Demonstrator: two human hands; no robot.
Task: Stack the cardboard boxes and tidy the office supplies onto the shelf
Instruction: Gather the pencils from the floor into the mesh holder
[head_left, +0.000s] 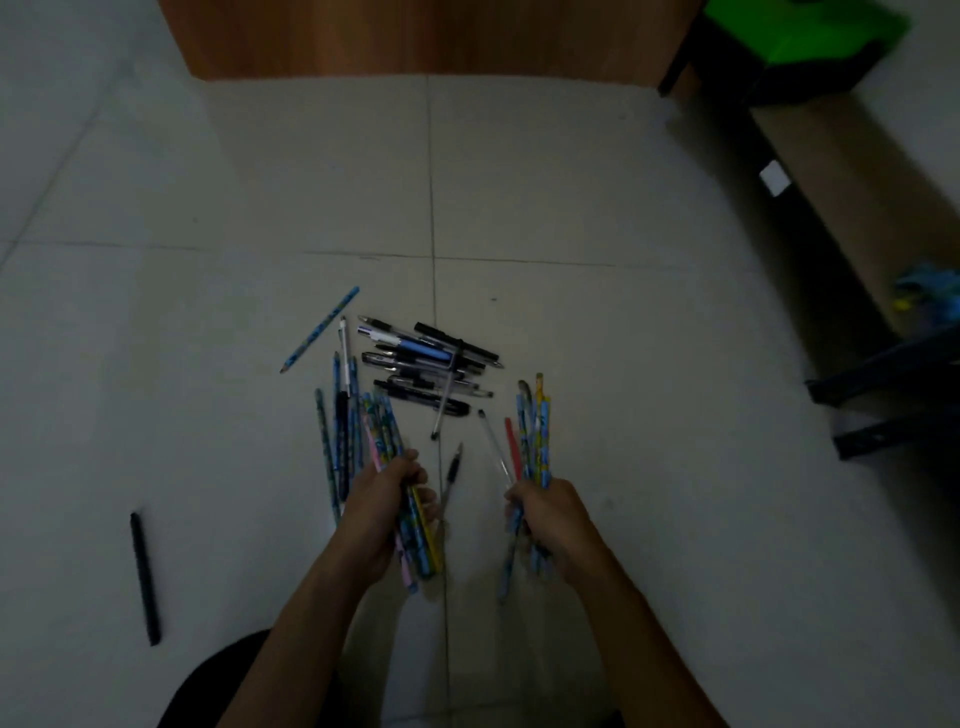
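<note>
My left hand (384, 506) grips a bundle of patterned blue, pink and yellow pencils (382, 434) just above the tiled floor. My right hand (553, 514) grips a second bunch of pencils and pens (535, 431), among them a red one and a clear one. Between and beyond my hands lies a heap of black and blue pens (426, 364) on the floor. More blue pencils (337, 431) lie left of my left hand. One blue pencil (320, 329) lies apart at the upper left of the heap.
A black pen (144, 578) lies alone on the floor at the lower left. A brown cardboard surface (426, 36) stands at the top. At the right are a long cardboard box (841, 197), a green box (805, 26) and dark trays (893, 395).
</note>
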